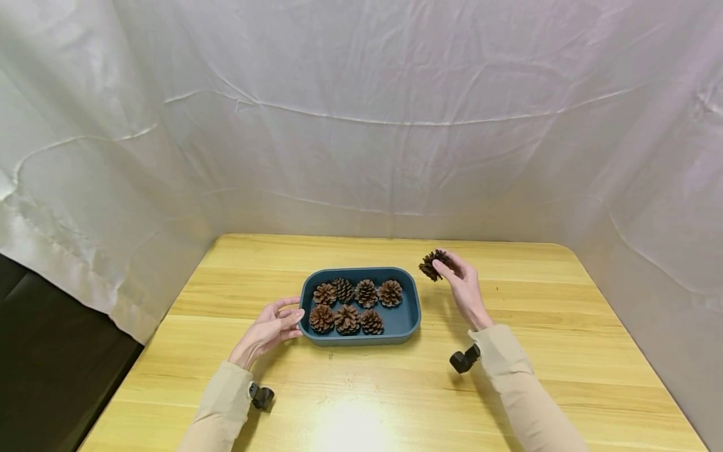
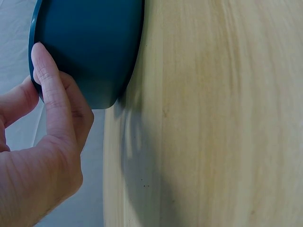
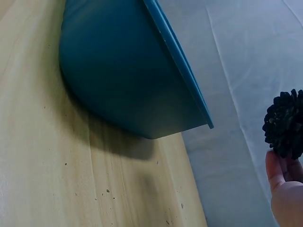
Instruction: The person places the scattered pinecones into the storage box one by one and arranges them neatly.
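Note:
A dark blue rectangular tray (image 1: 403,321) with rounded corners stands on the table, holding several brown pine cones (image 1: 347,319) in two rough rows. At its left end my left hand (image 1: 273,328) pinches the rim, thumb on the upper edge; the left wrist view shows fingers (image 2: 53,92) against the tray's wall (image 2: 90,52). Beyond the tray's right end, my right hand (image 1: 464,285) holds one pine cone (image 1: 433,265) in the air by its fingertips. In the right wrist view this pine cone (image 3: 284,124) looks dark and is cut off by the frame edge.
The wooden table (image 1: 565,351) runs back to a pale hanging cloth (image 1: 390,157), which also closes both sides. A black surface (image 1: 51,358) lies beyond the left table edge. Small black wrist cameras (image 1: 464,360) sit on both sleeves.

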Demonstrator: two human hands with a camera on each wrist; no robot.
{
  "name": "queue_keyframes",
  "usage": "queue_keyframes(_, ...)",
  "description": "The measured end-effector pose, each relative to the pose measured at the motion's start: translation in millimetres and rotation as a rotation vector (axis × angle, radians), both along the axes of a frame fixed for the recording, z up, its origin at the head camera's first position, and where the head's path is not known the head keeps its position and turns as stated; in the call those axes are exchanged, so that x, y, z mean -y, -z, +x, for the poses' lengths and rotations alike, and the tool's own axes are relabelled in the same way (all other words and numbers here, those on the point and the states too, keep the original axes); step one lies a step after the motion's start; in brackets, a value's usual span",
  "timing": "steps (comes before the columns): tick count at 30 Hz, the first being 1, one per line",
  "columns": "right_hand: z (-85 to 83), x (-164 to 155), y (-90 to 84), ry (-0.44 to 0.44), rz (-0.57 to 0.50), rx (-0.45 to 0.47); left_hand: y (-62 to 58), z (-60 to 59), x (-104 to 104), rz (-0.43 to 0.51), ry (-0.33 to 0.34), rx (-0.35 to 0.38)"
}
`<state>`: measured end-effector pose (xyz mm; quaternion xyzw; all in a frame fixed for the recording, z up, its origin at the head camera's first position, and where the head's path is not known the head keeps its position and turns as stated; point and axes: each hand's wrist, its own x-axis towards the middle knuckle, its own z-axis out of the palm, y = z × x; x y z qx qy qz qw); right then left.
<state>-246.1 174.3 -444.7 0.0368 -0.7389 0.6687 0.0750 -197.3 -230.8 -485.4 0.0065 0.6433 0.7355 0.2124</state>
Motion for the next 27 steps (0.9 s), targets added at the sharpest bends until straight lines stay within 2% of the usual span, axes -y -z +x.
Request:
queue_keyframes(16,4.4,-6,-2.0,-0.194,0.045,-0.073,2.3,-0.8,1,-0.007,0.006,-0.006)
queue_keyframes(27,6.1,-9,-10.1,-0.327,0.11,-0.028,-0.3,-0.6,0,-0.011,0.008,-0.002)
